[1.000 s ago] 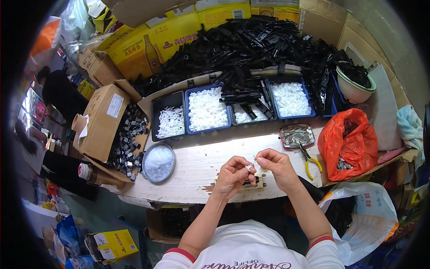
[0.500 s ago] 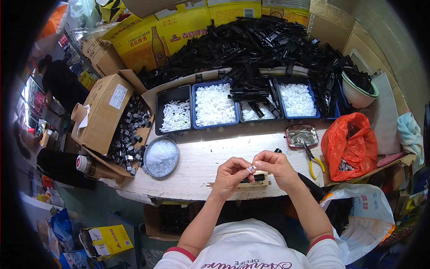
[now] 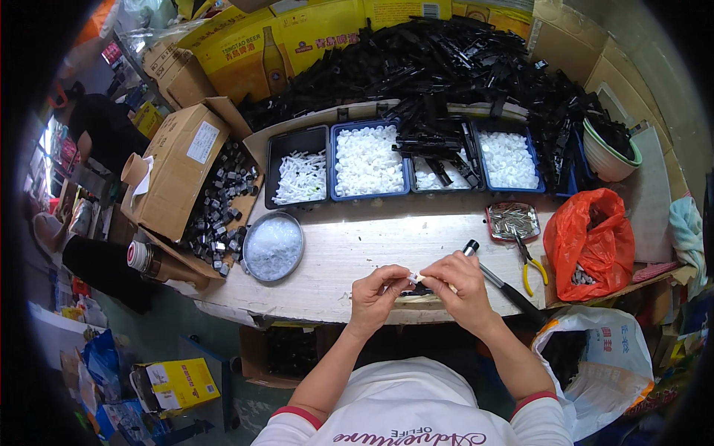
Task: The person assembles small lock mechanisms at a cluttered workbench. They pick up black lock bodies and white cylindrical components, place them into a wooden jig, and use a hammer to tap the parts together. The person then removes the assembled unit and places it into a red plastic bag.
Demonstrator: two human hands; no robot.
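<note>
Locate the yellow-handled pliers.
In the head view, the pliers lie on the right, between the right hand and the red bag, at the near edge of the tray of metal pieces.

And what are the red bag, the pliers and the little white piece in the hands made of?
Bag: probably thin plastic; it's crinkled and a bit shiny.
Pliers: likely metal, with a dark head; the smooth yellow grips could be plastic or rubber.
White piece: maybe plastic, but it's too small to tell its finish.
</note>
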